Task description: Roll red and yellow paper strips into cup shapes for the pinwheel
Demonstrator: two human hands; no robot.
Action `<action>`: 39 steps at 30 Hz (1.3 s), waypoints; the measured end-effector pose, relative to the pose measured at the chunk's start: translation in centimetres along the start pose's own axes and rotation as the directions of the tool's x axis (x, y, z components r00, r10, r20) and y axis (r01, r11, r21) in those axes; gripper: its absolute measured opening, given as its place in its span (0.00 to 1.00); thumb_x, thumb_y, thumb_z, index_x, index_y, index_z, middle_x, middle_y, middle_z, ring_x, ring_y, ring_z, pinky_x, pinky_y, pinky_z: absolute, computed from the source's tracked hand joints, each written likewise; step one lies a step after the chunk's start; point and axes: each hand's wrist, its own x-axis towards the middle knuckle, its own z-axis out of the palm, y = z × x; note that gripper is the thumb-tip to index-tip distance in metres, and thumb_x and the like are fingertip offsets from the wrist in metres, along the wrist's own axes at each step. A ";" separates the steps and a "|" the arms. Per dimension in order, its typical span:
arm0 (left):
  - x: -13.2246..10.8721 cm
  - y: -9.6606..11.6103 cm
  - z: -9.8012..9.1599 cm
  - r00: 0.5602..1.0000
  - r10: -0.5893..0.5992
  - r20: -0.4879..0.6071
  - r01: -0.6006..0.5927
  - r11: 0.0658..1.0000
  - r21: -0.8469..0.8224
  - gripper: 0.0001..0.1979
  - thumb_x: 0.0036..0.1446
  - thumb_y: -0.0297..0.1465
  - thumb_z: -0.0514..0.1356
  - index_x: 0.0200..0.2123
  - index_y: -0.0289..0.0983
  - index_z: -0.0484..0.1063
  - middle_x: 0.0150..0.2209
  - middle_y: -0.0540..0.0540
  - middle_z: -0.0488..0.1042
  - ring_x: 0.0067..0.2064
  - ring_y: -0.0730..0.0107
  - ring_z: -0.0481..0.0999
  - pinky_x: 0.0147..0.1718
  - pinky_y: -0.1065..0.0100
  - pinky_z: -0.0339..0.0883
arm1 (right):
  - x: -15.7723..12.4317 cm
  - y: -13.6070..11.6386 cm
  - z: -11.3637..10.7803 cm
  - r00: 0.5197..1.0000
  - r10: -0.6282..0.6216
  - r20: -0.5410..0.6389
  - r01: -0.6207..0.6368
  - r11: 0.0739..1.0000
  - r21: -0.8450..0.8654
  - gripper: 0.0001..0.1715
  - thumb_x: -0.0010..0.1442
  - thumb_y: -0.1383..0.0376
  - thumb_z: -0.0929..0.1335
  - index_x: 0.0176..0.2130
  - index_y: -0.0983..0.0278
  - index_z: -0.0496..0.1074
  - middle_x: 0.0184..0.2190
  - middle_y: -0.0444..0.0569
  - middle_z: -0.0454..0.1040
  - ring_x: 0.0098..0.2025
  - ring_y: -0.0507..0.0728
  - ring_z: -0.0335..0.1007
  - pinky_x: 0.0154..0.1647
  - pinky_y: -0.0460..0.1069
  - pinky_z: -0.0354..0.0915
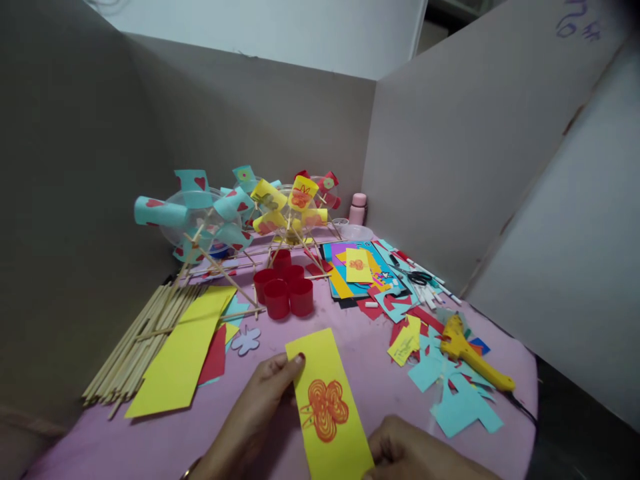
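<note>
A yellow paper strip (311, 360) with an orange butterfly drawing is held up in front of me, tilted slightly. My left hand (273, 393) pinches its left edge near the top, thumb on the front face. At the lower right edge, my right hand (400, 447) grips the same strip with curled fingers. Beyond the strip stands a cluster of red paper cups or rings (277, 298). A lilac butterfly-shaped cutout (246, 341) lies left of the strip, near my left hand.
Bamboo sticks (135, 340) and a large yellow sheet (185, 353) lie left. Wheel models of sticks and paper, including a blue one (195, 213) and a yellow one (290, 207), stand behind. A yellow glue gun (475, 353), paper scraps (465, 407) and scissors (417, 275) lie right. Grey panels (430, 133) enclose the table.
</note>
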 end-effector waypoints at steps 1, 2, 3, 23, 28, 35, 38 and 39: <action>-0.3 0.5 0.2 1.000 0.003 0.001 -0.003 1.000 -0.013 0.15 0.52 0.43 0.62 0.25 0.36 0.72 0.25 0.49 0.74 0.26 0.72 0.69 0.28 0.72 0.61 | 0.3 0.0 0.1 0.999 -0.009 -0.053 0.010 1.000 0.021 0.13 0.48 0.59 0.72 0.26 0.68 0.76 0.14 0.38 0.66 0.15 0.43 0.54 0.15 0.39 0.50; -0.6 1.0 0.5 1.000 0.005 0.009 -0.005 1.000 -0.018 0.15 0.52 0.43 0.62 0.25 0.36 0.73 0.25 0.49 0.75 0.27 0.71 0.69 0.29 0.71 0.62 | 0.7 0.0 0.1 0.994 -0.020 -0.103 0.026 0.998 0.050 0.16 0.49 0.56 0.71 0.27 0.69 0.75 0.13 0.38 0.67 0.13 0.43 0.54 0.13 0.39 0.48; -1.0 1.5 0.7 1.000 0.004 0.020 -0.004 1.000 -0.015 0.15 0.51 0.43 0.63 0.26 0.36 0.74 0.24 0.48 0.75 0.27 0.70 0.70 0.29 0.71 0.63 | 1.2 0.0 0.0 0.988 -0.038 -0.151 0.052 0.995 0.085 0.20 0.49 0.53 0.70 0.30 0.69 0.75 0.13 0.39 0.68 0.12 0.44 0.56 0.12 0.39 0.46; -0.8 0.2 1.3 0.990 -0.123 -0.070 0.127 0.990 0.060 0.09 0.43 0.34 0.68 0.19 0.36 0.74 0.20 0.49 0.76 0.23 0.72 0.70 0.25 0.72 0.58 | 3.7 -3.6 -1.2 0.592 -0.734 -0.332 0.537 0.667 -0.516 0.14 0.60 0.70 0.63 0.43 0.61 0.75 0.39 0.51 0.81 0.40 0.57 0.77 0.40 0.49 0.70; -0.5 -0.7 0.9 0.976 -0.035 -0.213 0.060 0.992 0.108 0.05 0.46 0.32 0.65 0.24 0.36 0.76 0.25 0.46 0.77 0.30 0.65 0.72 0.31 0.68 0.63 | 4.3 -2.4 -1.5 0.500 -0.843 -0.197 0.579 0.495 -0.648 0.20 0.57 0.74 0.65 0.45 0.57 0.76 0.43 0.50 0.80 0.46 0.57 0.76 0.48 0.52 0.70; -1.0 -0.3 0.2 0.963 0.092 -0.255 -0.055 0.987 0.148 0.06 0.47 0.32 0.61 0.25 0.37 0.77 0.33 0.43 0.78 0.41 0.54 0.72 0.43 0.62 0.63 | 4.5 -2.1 -1.7 0.568 -0.818 -0.094 0.564 0.469 -0.679 0.25 0.56 0.76 0.63 0.48 0.57 0.74 0.47 0.51 0.77 0.49 0.58 0.73 0.50 0.55 0.70; -0.8 -0.5 0.0 0.962 0.121 -0.247 -0.087 0.985 0.147 0.07 0.48 0.33 0.61 0.25 0.37 0.77 0.31 0.43 0.78 0.40 0.53 0.71 0.42 0.61 0.63 | 4.6 -2.0 -1.7 0.575 -0.813 -0.090 0.551 0.467 -0.692 0.25 0.56 0.76 0.63 0.49 0.57 0.74 0.47 0.52 0.77 0.50 0.58 0.73 0.50 0.55 0.70; -0.7 -0.7 0.0 0.961 0.118 -0.249 -0.084 0.986 0.143 0.07 0.48 0.34 0.61 0.25 0.37 0.77 0.31 0.43 0.77 0.40 0.53 0.71 0.41 0.61 0.63 | 4.6 -2.0 -1.7 0.577 -0.812 -0.084 0.545 0.460 -0.701 0.25 0.56 0.76 0.63 0.49 0.58 0.74 0.48 0.52 0.77 0.50 0.58 0.73 0.49 0.55 0.70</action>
